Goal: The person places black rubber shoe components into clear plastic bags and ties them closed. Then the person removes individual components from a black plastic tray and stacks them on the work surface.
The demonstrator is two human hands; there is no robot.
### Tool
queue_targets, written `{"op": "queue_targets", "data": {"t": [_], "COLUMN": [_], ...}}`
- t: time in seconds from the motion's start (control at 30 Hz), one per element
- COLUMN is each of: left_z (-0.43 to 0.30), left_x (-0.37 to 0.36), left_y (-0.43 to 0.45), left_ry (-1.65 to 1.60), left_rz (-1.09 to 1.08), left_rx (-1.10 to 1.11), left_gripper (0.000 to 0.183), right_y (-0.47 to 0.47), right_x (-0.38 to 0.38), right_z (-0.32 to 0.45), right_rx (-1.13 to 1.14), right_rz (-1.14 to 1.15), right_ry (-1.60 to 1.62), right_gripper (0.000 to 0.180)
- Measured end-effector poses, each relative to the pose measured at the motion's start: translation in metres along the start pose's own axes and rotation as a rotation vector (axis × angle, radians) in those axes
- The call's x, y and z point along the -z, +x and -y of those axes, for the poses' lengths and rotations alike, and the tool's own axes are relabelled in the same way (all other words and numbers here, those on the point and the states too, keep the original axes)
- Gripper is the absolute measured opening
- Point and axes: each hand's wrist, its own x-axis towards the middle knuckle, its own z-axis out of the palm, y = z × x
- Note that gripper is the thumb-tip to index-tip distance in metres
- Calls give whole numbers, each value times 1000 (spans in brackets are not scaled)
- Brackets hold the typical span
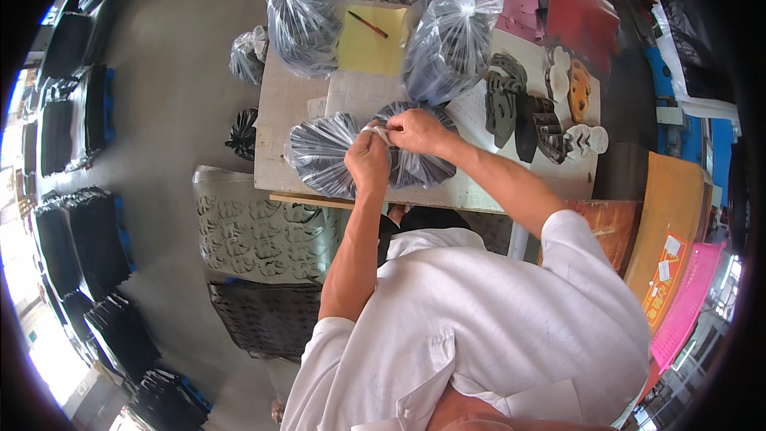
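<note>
A clear plastic bag [326, 152] packed with dark pieces lies near the front edge of the worktable [287, 90], its bulk spread to both sides of my hands. Whether it is one bag or two touching bags I cannot tell. My left hand [368, 161] pinches the gathered, twisted plastic at the middle. From the right, my right hand [416, 130] grips the same gathered plastic between thumb and fingers, close beside the left. The fingertips nearly touch and partly hide the gather.
Two tied clear bags [305, 18] [452, 42] stand at the back, with yellow paper [371, 42] and a pen [368, 24] between them. Dark sole-shaped pieces [505, 102] lie at the right, beside an orange one [578, 90]. Stacked sheets [263, 239] stand below the table's left front.
</note>
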Motion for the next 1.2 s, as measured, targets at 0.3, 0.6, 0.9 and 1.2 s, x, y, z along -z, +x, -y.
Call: {"op": "queue_targets", "data": {"t": [0.3,0.6,0.9,1.2], "left_z": [-9,-30,-52,-25], "left_x": [22,72,64,67], "left_y": [-18,35,62,109], "left_ry": [75,486,709,596], "left_rz": [87,853,967,1016], "left_rx": [215,171,-431,-1072], "left_gripper": [26,37,25,14], "right_y": [-19,-23,-59,-60], "right_x": [-34,-31,22,-9], "right_z": [-3,-40,11,-31], "right_rx": [171,-215,-369,154], "right_rz": [-699,-602,102,-282], "right_ry": [-9,267,335,-378], "right_gripper": [14,27,25,31]}}
